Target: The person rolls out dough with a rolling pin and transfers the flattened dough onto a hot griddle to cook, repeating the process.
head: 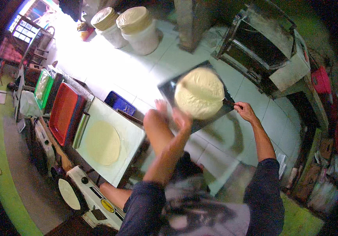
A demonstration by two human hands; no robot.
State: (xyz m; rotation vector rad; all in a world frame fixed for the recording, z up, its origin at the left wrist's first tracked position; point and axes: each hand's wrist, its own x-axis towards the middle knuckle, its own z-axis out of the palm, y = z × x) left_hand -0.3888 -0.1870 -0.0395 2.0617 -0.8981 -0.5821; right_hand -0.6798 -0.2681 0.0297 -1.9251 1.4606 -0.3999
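Observation:
A thick stack of thin, round, pale crepe-like sheets sits on a dark square tray on the floor. My left hand is blurred at the stack's lower left edge; whether it grips a sheet is hard to tell. My right hand pinches a thin dark handle whose far end meets the stack's right edge. To the left, a single round pale sheet lies flat on a white square board, with a metallic cylinder along the board's left side.
A gas stove at lower left carries a round pan holding a pale crepe. Red trays, a green tray and a blue bin stand beyond. White buckets bear more sheets. A metal cabinet stands upper right.

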